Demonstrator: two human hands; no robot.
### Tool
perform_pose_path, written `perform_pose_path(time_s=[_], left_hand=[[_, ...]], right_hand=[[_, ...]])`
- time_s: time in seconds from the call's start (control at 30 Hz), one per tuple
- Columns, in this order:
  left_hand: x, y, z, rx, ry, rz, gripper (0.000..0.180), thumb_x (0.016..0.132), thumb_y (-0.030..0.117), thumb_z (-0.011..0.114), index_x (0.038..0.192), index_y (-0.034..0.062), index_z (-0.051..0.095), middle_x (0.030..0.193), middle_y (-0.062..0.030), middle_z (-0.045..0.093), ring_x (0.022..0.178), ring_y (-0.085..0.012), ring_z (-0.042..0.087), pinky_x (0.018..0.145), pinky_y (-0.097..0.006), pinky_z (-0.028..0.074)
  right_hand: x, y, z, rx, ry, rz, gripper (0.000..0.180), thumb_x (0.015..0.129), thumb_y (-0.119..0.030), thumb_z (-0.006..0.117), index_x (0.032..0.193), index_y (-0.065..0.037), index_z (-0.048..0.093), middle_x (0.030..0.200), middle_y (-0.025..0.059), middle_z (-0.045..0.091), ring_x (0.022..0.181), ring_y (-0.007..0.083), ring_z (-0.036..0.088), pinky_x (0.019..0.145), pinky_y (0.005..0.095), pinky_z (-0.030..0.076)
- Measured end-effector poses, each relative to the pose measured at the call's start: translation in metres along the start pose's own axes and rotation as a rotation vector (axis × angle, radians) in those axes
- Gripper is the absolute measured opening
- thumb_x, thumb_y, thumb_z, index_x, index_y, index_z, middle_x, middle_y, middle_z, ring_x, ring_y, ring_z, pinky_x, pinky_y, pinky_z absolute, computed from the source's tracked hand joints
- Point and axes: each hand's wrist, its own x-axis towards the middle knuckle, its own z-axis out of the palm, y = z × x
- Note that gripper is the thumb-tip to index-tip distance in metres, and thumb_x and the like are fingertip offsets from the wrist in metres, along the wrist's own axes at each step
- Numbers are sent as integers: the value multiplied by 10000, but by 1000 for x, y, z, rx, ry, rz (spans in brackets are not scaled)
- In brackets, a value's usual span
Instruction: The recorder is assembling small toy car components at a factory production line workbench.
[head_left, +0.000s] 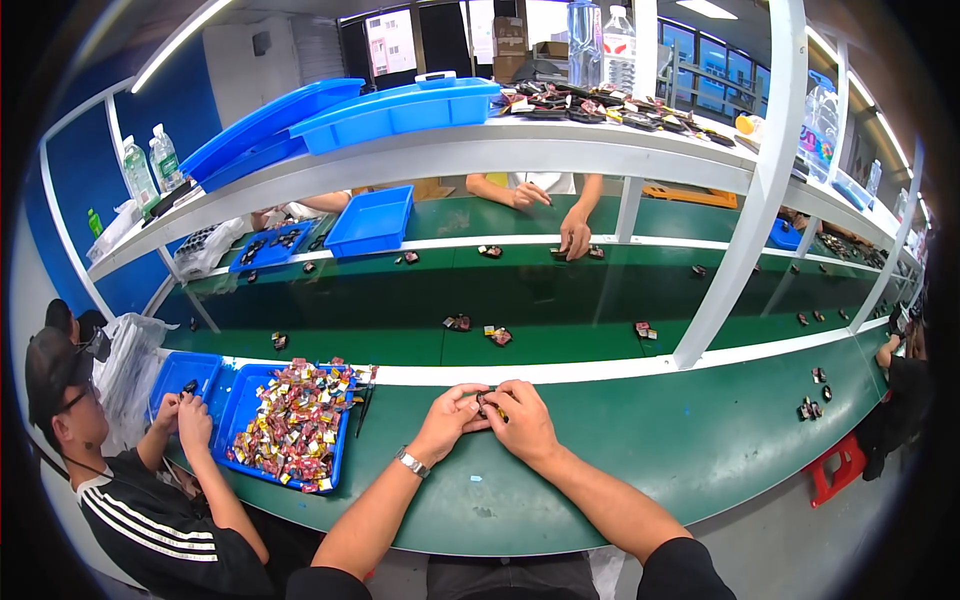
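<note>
My left hand (448,424) and my right hand (524,420) meet over the green table. Their fingers pinch a small dark part (484,404) between them, mostly covered by the fingertips. A metal watch sits on my left wrist. Left of my hands stands a blue tray (234,425) heaped with small parts (296,420) in red, yellow and white. Along that tray's right edge lies a thin dark tool (364,405), whose kind I cannot make out.
A person (140,500) works at my left beside a smaller blue tray (205,372). Beyond a white rail, a green belt (380,320) carries scattered small parts. A white post (745,220) rises at right, holding a shelf with blue bins (400,112). Across, another person's hands (575,238) reach in.
</note>
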Motion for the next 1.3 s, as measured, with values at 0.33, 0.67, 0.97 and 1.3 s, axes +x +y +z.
perform_pose_path(time_s=[0.33,0.67,0.97,1.3], left_hand=[[1,-3,3,54,49,16,251,997,68,499,1230,-28,506,1136,-124,645,1030,-187,648,888,-346,578],[3,-12,3,155,106,121,312,992,74,513,1285,-23,464,1224,-168,607,1093,-223,629,839,-355,598],[6,-8,-7,92,44,114,310,998,78,491,1288,-25,457,1268,-193,573,1100,-265,629,889,-387,578],[11,-12,-16,23,25,102,259,1021,154,475,1226,-3,493,1105,-162,631,912,-200,646,740,-329,561]], right_hand=[[-1,-3,1,-25,21,24,138,735,-14,731,848,-27,654,927,86,594,870,257,596,684,341,538],[6,36,10,549,-242,472,151,837,-19,675,984,-45,695,987,62,663,861,140,655,741,288,545],[75,170,-44,-287,-143,725,195,785,-194,758,892,-33,727,890,145,713,842,298,679,777,397,539],[54,131,21,-133,-135,512,577,698,-177,823,1197,-27,577,1100,155,649,1089,302,568,911,398,481]])
